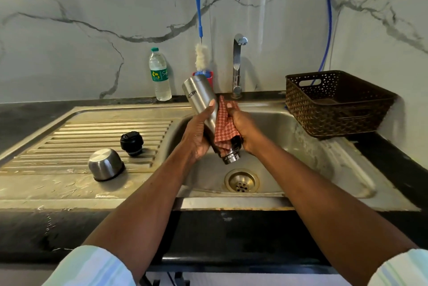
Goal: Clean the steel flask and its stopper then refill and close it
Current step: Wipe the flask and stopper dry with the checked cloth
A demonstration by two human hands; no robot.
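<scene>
Two hands over sink basin. Left hand grips steel flask, held tilted, mouth down toward drain. Right hand presses checked cloth against flask side, fingers curled round cloth. Black stopper and steel cup lid on drainboard, apart. Bottle brush upright behind.

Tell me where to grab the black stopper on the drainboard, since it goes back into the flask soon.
Take the black stopper from above, fingers around its wider upper section. It lies tilted on the ridged drainboard, apart from the steel cap, so its sides look free.
</scene>
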